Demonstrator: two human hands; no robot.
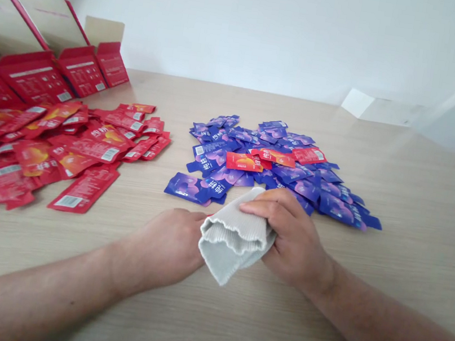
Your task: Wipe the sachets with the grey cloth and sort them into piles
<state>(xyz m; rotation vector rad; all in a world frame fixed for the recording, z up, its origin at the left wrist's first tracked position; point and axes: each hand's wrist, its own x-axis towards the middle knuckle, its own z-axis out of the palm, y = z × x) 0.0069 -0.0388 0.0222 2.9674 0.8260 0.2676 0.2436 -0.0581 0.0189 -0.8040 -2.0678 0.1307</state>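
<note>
A whitish ribbed knit cloth (240, 229), with a wavy open edge like a cuff, is held over the table's near part. My right hand (296, 238) is closed on its right side, fingers across the top. My left hand (168, 247) is against the cloth's left side; its fingers are hidden behind the cloth. A speck of red shows between that hand and the cloth. Just beyond lies a pile of blue-purple sachets (337, 206), with a few red sachets (244, 162) on top.
A heap of red sachets (83, 189) covers the left of the table (124, 314). Opened red cartons (82, 72) stand behind it at the back left. A folded white card (379, 109) is at the back right, near the white wall.
</note>
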